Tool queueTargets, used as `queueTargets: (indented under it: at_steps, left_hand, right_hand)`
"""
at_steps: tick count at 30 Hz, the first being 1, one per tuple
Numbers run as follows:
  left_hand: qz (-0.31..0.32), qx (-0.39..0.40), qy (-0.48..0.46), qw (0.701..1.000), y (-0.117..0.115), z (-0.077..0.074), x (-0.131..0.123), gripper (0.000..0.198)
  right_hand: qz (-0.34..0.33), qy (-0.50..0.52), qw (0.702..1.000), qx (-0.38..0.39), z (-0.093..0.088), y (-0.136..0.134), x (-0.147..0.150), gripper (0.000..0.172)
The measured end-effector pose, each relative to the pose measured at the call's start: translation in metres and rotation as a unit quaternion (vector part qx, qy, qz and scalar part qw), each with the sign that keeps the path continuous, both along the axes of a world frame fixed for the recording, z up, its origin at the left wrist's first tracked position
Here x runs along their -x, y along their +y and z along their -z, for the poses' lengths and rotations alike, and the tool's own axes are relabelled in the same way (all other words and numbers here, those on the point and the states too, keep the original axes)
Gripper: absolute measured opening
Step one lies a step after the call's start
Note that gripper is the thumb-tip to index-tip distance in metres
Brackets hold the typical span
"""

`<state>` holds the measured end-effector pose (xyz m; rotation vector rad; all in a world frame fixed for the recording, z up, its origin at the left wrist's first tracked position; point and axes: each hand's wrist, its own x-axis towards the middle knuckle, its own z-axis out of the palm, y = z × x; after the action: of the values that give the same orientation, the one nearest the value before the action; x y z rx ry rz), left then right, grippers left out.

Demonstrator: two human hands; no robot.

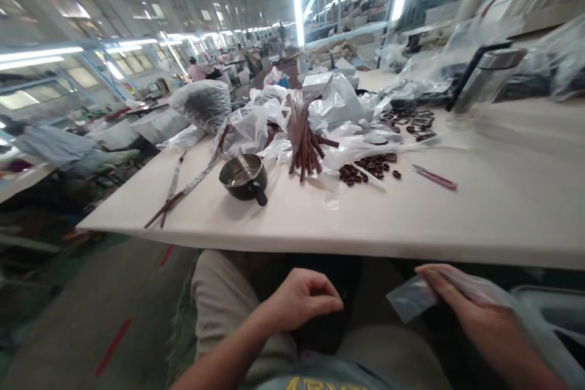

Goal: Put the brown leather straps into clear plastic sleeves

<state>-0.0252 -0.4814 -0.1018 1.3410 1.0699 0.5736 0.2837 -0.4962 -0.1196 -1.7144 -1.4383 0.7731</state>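
Observation:
My left hand (304, 301) rests in my lap below the table edge, fingers curled into a loose fist; what it holds, if anything, is hidden. My right hand (475, 311) is at the lower right, fingers pressed on a clear plastic bag (411, 297) that trails off to the right. On the pale table (411, 219) above lie a bundle of brown straps (304, 143), a heap of small dark rings (365, 169), a pink pair of tweezers (434, 178) and a dark cup with a metal inside (244, 177).
Crumpled clear bags (338, 106) lie behind the straps, with dark buckles (414, 120) and a steel-lidded bottle (489, 76) to the right. Two long straps (178, 192) lie at the table's left. Other work tables and a seated person (196, 68) are far left.

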Motion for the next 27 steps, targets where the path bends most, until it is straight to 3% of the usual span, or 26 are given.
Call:
queueTargets:
  at_steps: [3, 5, 7, 11, 16, 19, 22, 25, 27]
  left_hand:
    - [-0.158, -0.154, 0.061, 0.974, 0.030, -0.018, 0.042, 0.018]
    - [-0.295, -0.226, 0.078, 0.925, 0.054, -0.024, 0.069, 0.017]
    - [-0.391, -0.243, 0.070, 0.885, 0.078, -0.023, 0.088, 0.027]
    - [-0.440, -0.181, -0.014, 0.879, 0.115, -0.008, 0.099, 0.047]
    - [-0.459, -0.166, -0.031, 0.872, 0.120, 0.001, 0.095, 0.044]
    - [-0.431, -0.222, 0.042, 0.873, 0.106, -0.002, 0.088, 0.029]
    - [-0.278, -0.311, 0.110, 0.902, 0.103, -0.007, 0.069, 0.017]
    - [-0.138, -0.345, 0.149, 0.916, 0.128, -0.016, 0.046, 0.027]
    - [-0.073, -0.332, 0.246, 0.908, 0.159, -0.024, 0.034, 0.032]
  right_hand:
    - [0.089, -0.005, 0.996, -0.003, -0.006, 0.007, -0.021, 0.025]
    - [0.118, -0.004, 0.993, -0.006, -0.018, 0.016, -0.025, 0.025]
    - [0.103, -0.010, 0.994, -0.024, -0.033, 0.032, -0.021, 0.026]
    - [-0.018, -0.046, 0.995, -0.089, -0.045, 0.082, -0.009, 0.030]
    - [0.001, -0.181, 0.981, -0.066, -0.024, 0.141, -0.011, 0.039]
    - [0.001, -0.234, 0.970, -0.071, -0.011, 0.151, -0.014, 0.040]
    - [-0.022, -0.262, 0.960, -0.094, -0.004, 0.148, -0.015, 0.041]
    - [-0.024, -0.279, 0.955, -0.095, -0.003, 0.145, -0.016, 0.041]
    - [-0.015, -0.282, 0.955, -0.088, -0.004, 0.145, -0.016, 0.040]
